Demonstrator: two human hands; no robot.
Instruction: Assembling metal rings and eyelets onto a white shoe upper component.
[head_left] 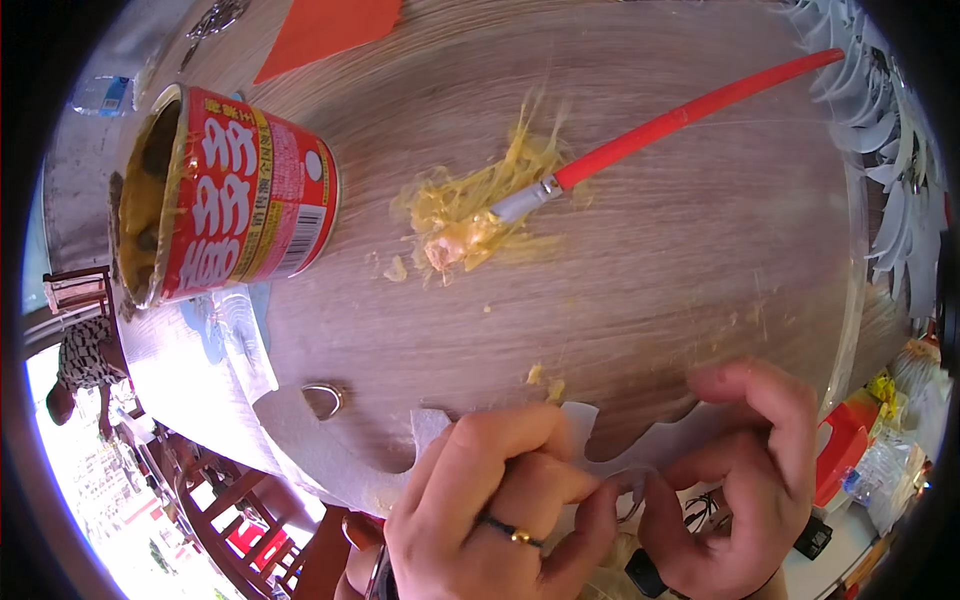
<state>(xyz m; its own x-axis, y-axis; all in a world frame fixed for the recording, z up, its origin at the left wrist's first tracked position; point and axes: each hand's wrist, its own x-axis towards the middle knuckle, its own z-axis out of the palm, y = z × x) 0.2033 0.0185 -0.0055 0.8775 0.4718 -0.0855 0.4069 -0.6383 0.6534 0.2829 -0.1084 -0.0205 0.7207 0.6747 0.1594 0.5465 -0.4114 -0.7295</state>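
Observation:
At the near edge of the table, my left hand (500, 500) and my right hand (740, 480) come close together. The thumb and fingertips of each pinch a small, thin, pale curved piece (631, 484); its kind is too small to make out. A dark cord ring with a gold bead sits on a left finger. My right index finger is raised and bent above the pinch. Beyond the hands, a brush with a red handle (690, 120) lies with its bristle end in a smear of yellow paste (455, 215).
A red can (250, 190) smeared with yellow paste stands at the left. Nearer lies a small metal ring (325, 400). Orange paper (330, 35) is at the far side, several pale curved strips (885, 135) at the right. Behind the left side, a person (85, 360) is near chairs.

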